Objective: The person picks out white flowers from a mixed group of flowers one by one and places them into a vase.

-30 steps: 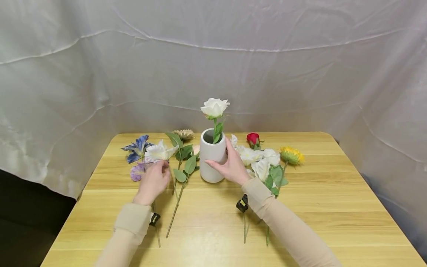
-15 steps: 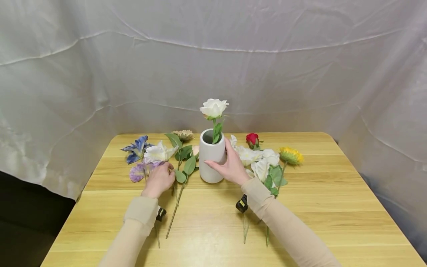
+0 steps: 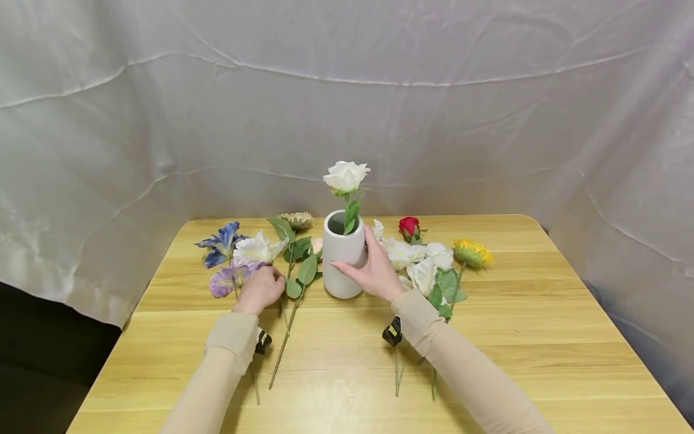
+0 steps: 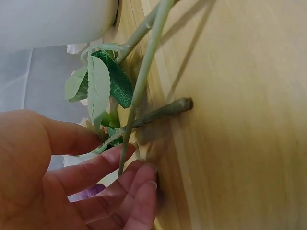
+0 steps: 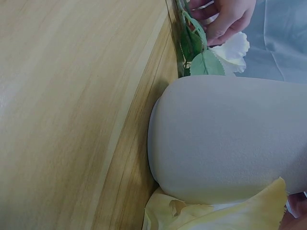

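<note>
A white vase [image 3: 337, 259] stands upright on a wooden table [image 3: 336, 367] at the frame's centre, with one white rose [image 3: 347, 177] in it. The person's right hand [image 3: 378, 274] is clasped round its side, probably to steady it. Left of centre, among loose flowers, the left hand [image 3: 261, 289] has thumb and fingers apart, loosely bent, seemingly to reach a thin stem [image 4: 149, 57] crossing them; contact is unclear. A sunflower [image 3: 472, 253] lies right of centre.
</note>
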Tool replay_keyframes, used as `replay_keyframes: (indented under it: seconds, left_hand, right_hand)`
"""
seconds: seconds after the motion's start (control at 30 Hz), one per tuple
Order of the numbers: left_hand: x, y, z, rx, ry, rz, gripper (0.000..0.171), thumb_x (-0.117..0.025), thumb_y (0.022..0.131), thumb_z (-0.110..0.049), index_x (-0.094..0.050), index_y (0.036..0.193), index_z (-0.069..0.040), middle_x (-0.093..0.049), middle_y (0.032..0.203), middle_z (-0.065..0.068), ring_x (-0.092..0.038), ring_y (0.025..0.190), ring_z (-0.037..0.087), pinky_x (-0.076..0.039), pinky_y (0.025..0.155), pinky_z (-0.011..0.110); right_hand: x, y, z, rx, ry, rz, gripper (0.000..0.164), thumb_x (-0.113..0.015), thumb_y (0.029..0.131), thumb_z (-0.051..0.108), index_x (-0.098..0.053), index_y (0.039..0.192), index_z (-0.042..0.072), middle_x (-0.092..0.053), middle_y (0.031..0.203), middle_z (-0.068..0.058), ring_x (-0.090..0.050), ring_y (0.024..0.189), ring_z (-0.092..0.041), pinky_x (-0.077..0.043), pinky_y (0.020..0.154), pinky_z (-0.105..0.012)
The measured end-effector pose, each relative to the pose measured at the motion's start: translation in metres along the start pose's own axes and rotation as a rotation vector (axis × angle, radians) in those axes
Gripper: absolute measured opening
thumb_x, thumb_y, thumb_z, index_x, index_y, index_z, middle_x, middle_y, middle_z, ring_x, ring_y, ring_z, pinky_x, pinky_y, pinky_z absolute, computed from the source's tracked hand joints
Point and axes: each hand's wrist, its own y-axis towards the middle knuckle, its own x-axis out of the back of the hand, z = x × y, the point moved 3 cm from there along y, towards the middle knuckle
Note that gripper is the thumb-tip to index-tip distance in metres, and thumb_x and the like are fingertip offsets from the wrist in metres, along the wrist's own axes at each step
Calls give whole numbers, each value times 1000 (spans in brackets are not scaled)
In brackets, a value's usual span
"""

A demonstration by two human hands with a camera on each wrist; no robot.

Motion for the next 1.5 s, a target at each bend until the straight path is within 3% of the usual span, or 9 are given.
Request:
replay_keyframes:
  seconds: [0.2,0.33,0.53,0.8,1.03,1.23,1.5]
  left_hand:
    - [1,0,1,17,-62,2,27,-48,95,-20,-67,99,-2,-62,80,11,-54,66,24,-45,57,35]
    - [4,-3,1,-22,-143,-41,28,-48,95,-16,-67,106,1,-65,91,15,-57,76,25,-49,66,38]
    - [7,-5,4,-11,-356,-62,31,-46,96,-12,-61,118,4,-64,93,18,-62,74,29,-53,62,36]
    - [4,-3,8,-23,-588,-167,23,-52,94,-4,-60,112,7,-63,94,22,-64,73,30,-58,66,39]
    - [3,-2,10,58,-838,-236,27,-59,91,-3,-49,114,6,-62,108,27,-63,76,21,-59,71,36]
    - [6,-2,9,94,-962,-297,36,-62,89,-3,-46,120,3,-64,110,23,-64,79,14,-58,68,25]
    - [10,0,9,135,-1121,-327,45,-67,86,-6,-51,127,4,-69,89,0,-65,79,9,-56,71,18]
  right_hand:
    - [0,0,1,-4,-1,1,86,-76,79,21,-25,148,11,-49,133,-11,-52,116,-26,-46,96,-46]
    - [0,0,0,-7,-4,0,86,-76,79,21,-25,148,10,-49,133,-12,-52,116,-26,-46,95,-46]
    - [0,0,0,-6,-4,-1,87,-76,79,21,-24,148,11,-49,132,-11,-52,116,-26,-46,95,-46]
    - [1,0,1,-4,1,-2,86,-76,79,21,-25,148,11,-50,132,-12,-51,116,-26,-46,96,-46]
    - [1,0,2,0,1,-4,84,-76,79,19,-27,147,10,-50,131,-12,-52,115,-27,-46,95,-46]
    - [1,-1,3,-4,-5,-8,84,-76,79,19,-27,146,10,-51,130,-12,-52,115,-27,-47,95,-46]
    - [1,-1,4,-6,-4,-8,84,-76,79,19,-27,146,10,-50,131,-12,-52,115,-27,-46,96,-46]
